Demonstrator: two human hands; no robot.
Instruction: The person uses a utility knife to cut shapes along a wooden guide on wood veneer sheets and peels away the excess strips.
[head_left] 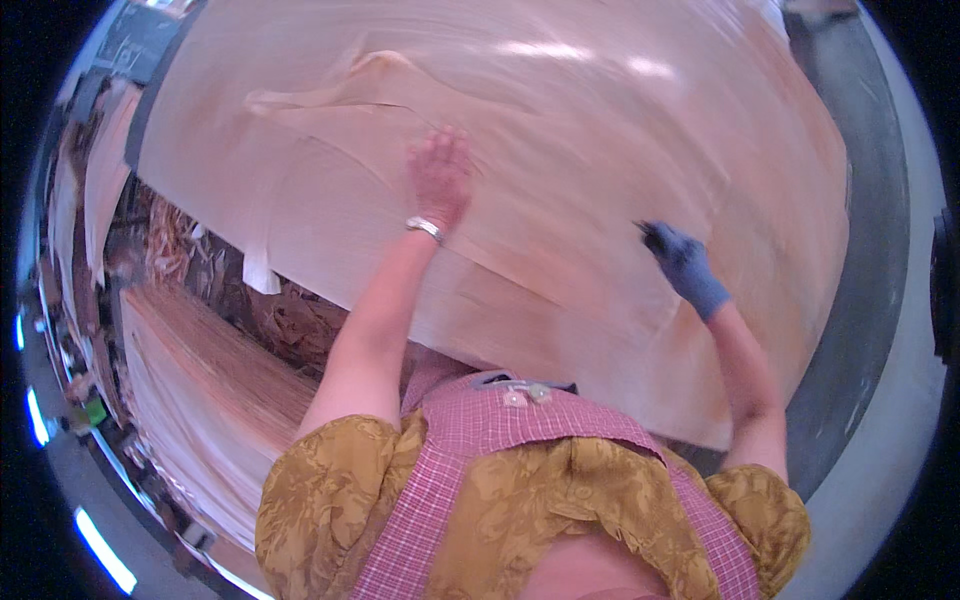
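Observation:
A wide, pale pinkish-tan sheet of wood veneer point(560, 190) spreads before me. My left hand point(441, 175) is bare and lies flat on it, fingers stretched forward, with a silver band at the wrist. Just beyond that hand, a raised, wrinkled fold point(380, 65) runs across the veneer. To the right, my right hand point(685, 265) wears a blue-grey glove and is closed around a small dark pointed tool point(650, 235). Its exact kind is too small and blurred to tell. The tool's tip points to the upper left, over the veneer; contact cannot be made out.
A stack of veneer sheets point(215, 370) stands at my lower left, its layered edge showing. Between it and the work surface lie torn brown veneer scraps point(295, 325). A pale strip point(260, 270) hangs over the near left edge. A dark grey border point(870, 250) curves along the right.

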